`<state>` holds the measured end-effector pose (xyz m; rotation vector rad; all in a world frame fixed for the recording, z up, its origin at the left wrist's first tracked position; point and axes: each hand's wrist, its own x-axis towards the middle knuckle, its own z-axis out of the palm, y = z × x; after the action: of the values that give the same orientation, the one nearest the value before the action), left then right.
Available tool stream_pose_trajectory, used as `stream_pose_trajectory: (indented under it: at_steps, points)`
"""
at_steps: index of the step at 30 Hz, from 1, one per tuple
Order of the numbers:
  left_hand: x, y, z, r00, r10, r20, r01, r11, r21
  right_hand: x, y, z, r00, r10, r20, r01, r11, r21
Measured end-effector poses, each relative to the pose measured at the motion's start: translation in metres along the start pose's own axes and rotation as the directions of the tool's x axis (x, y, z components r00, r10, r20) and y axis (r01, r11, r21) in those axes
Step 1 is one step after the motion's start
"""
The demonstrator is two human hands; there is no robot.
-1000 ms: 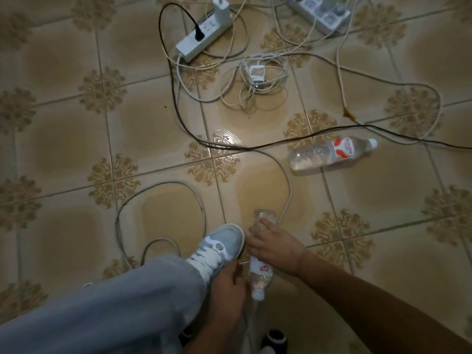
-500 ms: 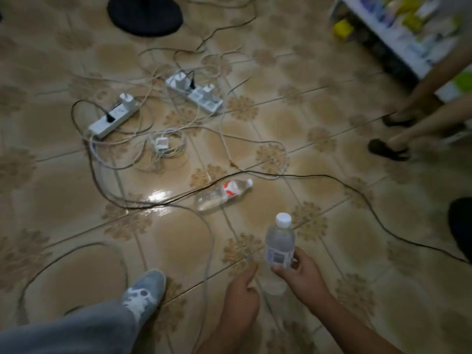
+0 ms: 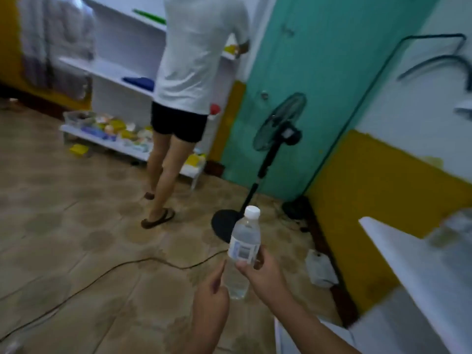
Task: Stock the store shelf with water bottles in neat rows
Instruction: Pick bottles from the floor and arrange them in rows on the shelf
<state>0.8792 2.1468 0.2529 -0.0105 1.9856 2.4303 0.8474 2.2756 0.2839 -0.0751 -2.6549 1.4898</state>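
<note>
My right hand [image 3: 263, 273] grips a clear water bottle [image 3: 244, 241] with a white cap and a white label, held upright in front of me above the tiled floor. My left hand [image 3: 212, 297] hovers just left of the bottle's lower half, holding nothing, its fingers loosely curled and one finger raised. A white shelf [image 3: 419, 274] juts in at the right edge, close to the bottle; something clear and blurred stands on it at the far right.
A person in a white shirt [image 3: 194, 54] stands at a white shelf unit [image 3: 112, 70] at the back. A black standing fan [image 3: 270, 154] is by the teal wall. A black cable [image 3: 107, 273] crosses the floor. A white bag [image 3: 320, 270] lies by the yellow wall.
The view has swung up from the floor with its cables and lying bottle to the room. My right hand still holds the bottle it lifted off the floor.
</note>
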Motion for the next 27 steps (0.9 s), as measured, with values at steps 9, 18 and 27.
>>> stream_pose_trajectory:
  at_steps: [9,18,27]
  points:
    - [-0.028,0.081,0.175,0.875,0.112,0.471,-0.091,0.994,-0.067,-0.088,-0.029,-0.186,0.806,0.073,-0.588,-0.106,0.994,-0.022]
    - [-0.116,0.099,0.291,0.554,0.147,0.819,-0.133,0.987,-0.087,-0.214,-0.045,-0.288,0.444,0.072,-0.893,-0.351,0.931,-0.099]
    - [-0.223,0.122,0.307,0.337,0.125,0.933,-0.027,0.992,-0.123,-0.336,-0.059,-0.295,0.326,0.147,-0.934,-0.365,0.931,0.019]
